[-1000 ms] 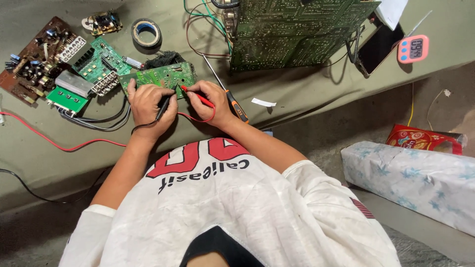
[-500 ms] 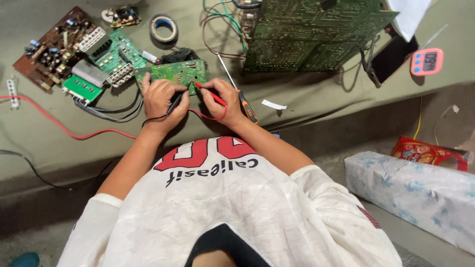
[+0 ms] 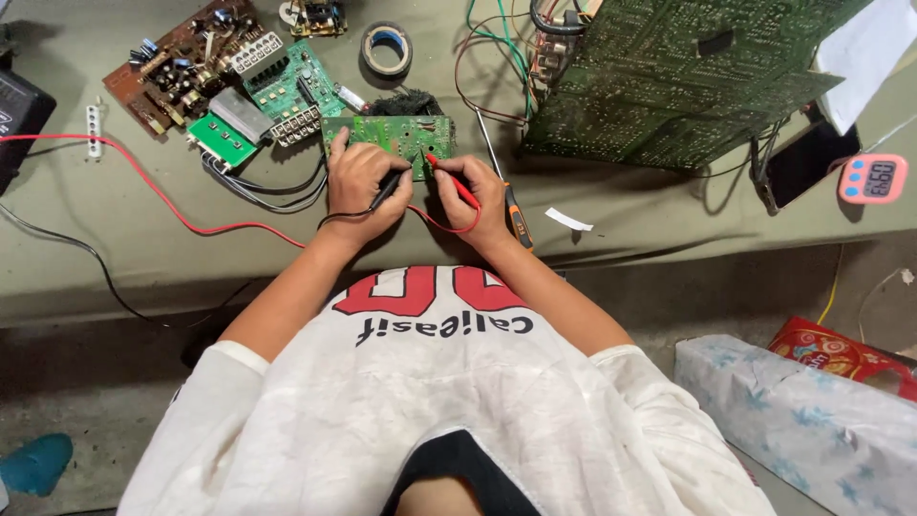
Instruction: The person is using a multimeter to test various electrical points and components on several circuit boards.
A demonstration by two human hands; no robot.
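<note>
On the olive worktop (image 3: 115, 248), a brown circuit board (image 3: 181, 62) lies far left. The left hand (image 3: 363, 186) is closed around a black test probe (image 3: 390, 186); the right hand (image 3: 478, 191) pinches a red test probe (image 3: 449, 182). Both tips touch the small green circuit board (image 3: 387, 134) just beyond the knuckles. A screwdriver (image 3: 506, 191) lies beside the right hand, a large green board (image 3: 688, 76) farther right.
</note>
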